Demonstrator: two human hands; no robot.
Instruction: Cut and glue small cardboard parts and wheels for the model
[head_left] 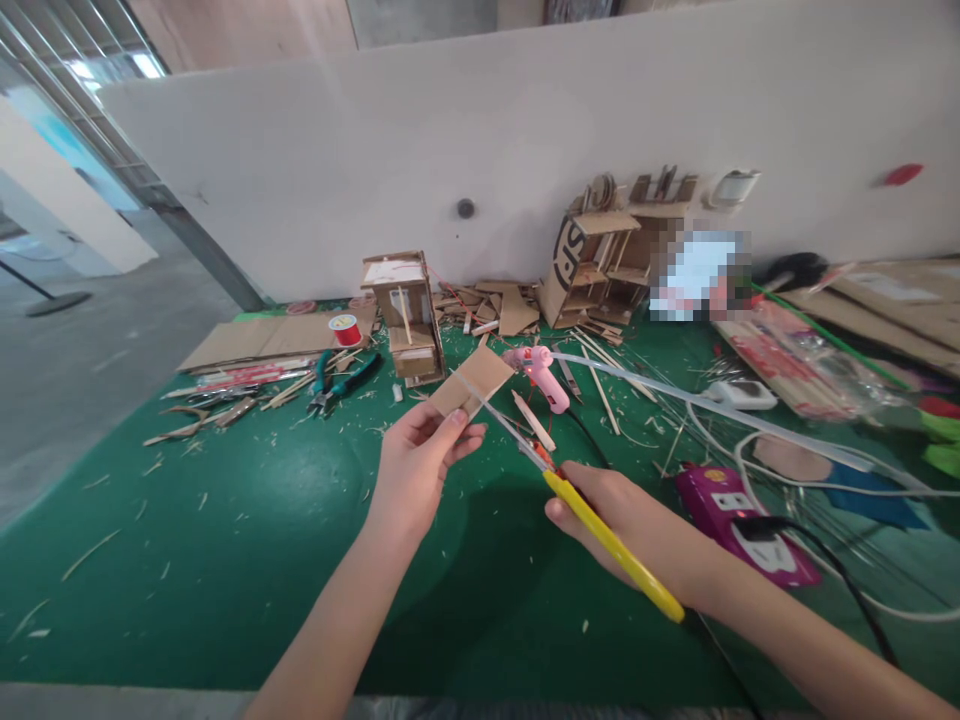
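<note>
Mid-cut I reckon: left hand (416, 465) pinching the card (474, 385), right hand (626, 520) wrapped round the scissors (615, 548), blades across it, so next wants a steady, straight snip.

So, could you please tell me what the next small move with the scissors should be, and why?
Probably squeeze the yellow-handled scissors gently shut on the small brown cardboard rectangle. Their blades lie across it, the left hand pinches its lower edge, and the right hand has its grip on the handles.
</note>
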